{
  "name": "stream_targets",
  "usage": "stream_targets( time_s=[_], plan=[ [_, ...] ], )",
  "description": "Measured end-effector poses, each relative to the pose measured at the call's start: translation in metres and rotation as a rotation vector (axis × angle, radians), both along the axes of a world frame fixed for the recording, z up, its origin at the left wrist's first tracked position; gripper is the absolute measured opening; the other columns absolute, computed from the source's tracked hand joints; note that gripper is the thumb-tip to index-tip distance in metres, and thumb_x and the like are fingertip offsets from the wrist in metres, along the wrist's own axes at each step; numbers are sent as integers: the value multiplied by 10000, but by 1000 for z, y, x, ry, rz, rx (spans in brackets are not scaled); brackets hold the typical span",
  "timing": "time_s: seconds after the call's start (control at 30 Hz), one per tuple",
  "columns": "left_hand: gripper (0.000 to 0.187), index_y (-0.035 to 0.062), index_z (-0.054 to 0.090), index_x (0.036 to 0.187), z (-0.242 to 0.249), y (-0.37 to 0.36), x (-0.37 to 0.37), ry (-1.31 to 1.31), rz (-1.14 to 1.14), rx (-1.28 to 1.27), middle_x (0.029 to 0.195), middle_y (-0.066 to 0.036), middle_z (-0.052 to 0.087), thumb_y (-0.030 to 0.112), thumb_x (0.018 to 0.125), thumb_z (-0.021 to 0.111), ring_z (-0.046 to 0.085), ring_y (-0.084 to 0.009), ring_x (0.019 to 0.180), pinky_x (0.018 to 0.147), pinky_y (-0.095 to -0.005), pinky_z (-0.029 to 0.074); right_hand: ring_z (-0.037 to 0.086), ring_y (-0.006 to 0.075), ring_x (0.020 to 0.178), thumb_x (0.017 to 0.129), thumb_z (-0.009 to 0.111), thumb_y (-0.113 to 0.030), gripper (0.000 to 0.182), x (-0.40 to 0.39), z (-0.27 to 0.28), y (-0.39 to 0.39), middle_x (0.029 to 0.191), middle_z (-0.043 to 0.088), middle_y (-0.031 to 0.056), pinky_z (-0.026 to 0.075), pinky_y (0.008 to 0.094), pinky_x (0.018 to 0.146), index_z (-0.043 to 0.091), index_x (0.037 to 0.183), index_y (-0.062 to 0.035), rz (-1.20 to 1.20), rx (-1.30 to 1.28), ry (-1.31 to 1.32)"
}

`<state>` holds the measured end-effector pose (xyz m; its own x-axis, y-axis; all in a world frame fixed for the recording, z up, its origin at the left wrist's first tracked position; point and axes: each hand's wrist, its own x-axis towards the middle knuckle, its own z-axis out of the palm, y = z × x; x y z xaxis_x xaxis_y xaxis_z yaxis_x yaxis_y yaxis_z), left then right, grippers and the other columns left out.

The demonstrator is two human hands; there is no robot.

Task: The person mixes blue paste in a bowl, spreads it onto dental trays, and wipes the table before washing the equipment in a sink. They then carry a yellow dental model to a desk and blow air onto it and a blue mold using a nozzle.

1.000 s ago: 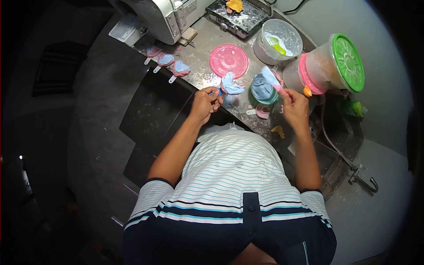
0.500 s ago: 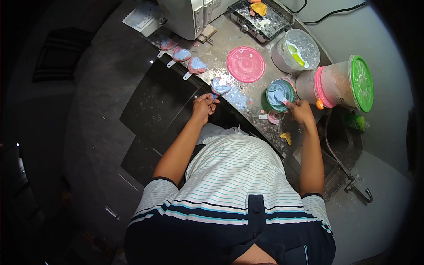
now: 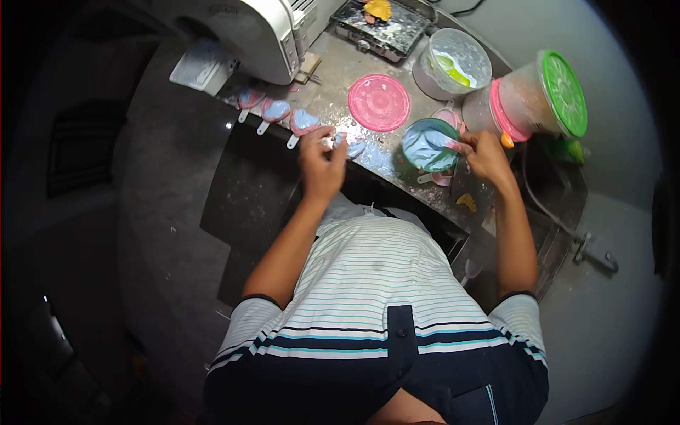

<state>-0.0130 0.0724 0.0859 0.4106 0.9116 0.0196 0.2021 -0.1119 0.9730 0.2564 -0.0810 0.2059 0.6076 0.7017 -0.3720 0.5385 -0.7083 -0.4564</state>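
Observation:
My right hand point(image 3: 487, 157) is closed on a paste-coated spatula point(image 3: 448, 144) that dips into a green mixing bowl point(image 3: 406, 139) of light-blue paste. Most of its handle is hidden by my fingers. My left hand point(image 3: 322, 166) hangs at the counter's front edge, thumb and fingers apart, slightly blurred. Just beyond it lies a dental impression tray point(image 3: 355, 149) with blue paste, partly covered by the hand. Three more such trays, pink with blue paste on top and white handles, line the edge: the nearest point(image 3: 304, 120), the middle point(image 3: 275, 110) and the farthest point(image 3: 249, 99).
A pink lid point(image 3: 379, 103) lies mid-counter. Behind the bowl stand a tub with a yellow-green scoop point(image 3: 453, 69) and a tipped container with a green lid point(image 3: 564, 93). A pink tray point(image 3: 442, 178) sits by the bowl. A black-topped device point(image 3: 386, 32) and white machine point(image 3: 244, 28) are at the back.
My left hand has risen from below the edge towards the trays and its fingers have spread. The spatula has shifted within the bowl. The camera view has shifted slightly.

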Motion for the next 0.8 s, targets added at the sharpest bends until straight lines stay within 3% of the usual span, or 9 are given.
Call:
stream_targets(
  time_s=[0.07,0.13,0.2,0.27,0.3,0.47,0.53,0.6,0.8],
  plan=[
    [453,5,574,1138,41,15,34,-220,-470,-372,1178,-125,571,290,807,694,600,-206,982,765,-320,507,563,427,682,821,641,-129,150,-19,26,29,738,592,248,440,439,626,650,815,20,355,-58,-102],
    [531,37,474,1258,46,35,62,-286,-807,-1074,1154,-112,560,253,817,675,594,-227,1003,821,-353,516,595,419,719,802,644,-122,140,-38,32,50,749,610,234,448,463,635,655,808,17,447,97,-104],
    [548,73,434,1299,43,57,73,-372,-898,-1093,1185,-99,541,244,824,650,582,-218,1028,840,-363,516,614,396,726,795,628,-111,111,-56,42,72,775,639,209,471,462,653,657,818,-7,459,31,-175],
    [572,108,394,1339,47,71,70,-458,-974,-1121,1216,-86,522,234,832,626,571,-209,1054,859,-374,515,617,357,723,805,613,-112,146,-71,39,82,807,650,164,473,449,647,631,917,-19,378,214,-547],
    [550,107,380,1298,53,77,66,-563,-839,-1086,1187,-101,522,209,822,637,570,-224,1051,867,-381,512,637,339,680,803,567,-100,76,-79,44,85,775,643,149,503,442,641,626,817,-53,334,348,-731],
    [488,129,377,1199,56,100,59,-760,-670,-993,1074,-95,535,156,792,645,562,-212,994,843,-376,507,636,311,646,823,582,-183,142,-149,17,99,754,629,148,486,433,560,601,758,-58,260,155,-738],
    [490,140,372,1195,55,104,58,-773,-723,-1004,1077,-97,536,150,790,648,559,-207,981,836,-374,502,616,326,657,828,608,-162,93,-152,26,103,730,609,124,470,434,577,599,792,-76,-109,170,-787],
    [492,139,371,1193,59,105,56,-780,-747,-894,1081,-98,540,142,787,650,559,-206,985,838,-366,502,604,351,634,860,601,-221,168,-169,0,103,720,606,140,454,458,556,602,777,-75,-24,279,-735],
    [585,124,323,1223,60,111,51,-798,-833,-869,1078,-116,538,100,759,679,554,-208,977,867,-346,469,609,345,671,850,620,-193,133,-187,-5,101,734,606,148,451,447,565,595,806,-70,-325,316,-764]
  ],
)
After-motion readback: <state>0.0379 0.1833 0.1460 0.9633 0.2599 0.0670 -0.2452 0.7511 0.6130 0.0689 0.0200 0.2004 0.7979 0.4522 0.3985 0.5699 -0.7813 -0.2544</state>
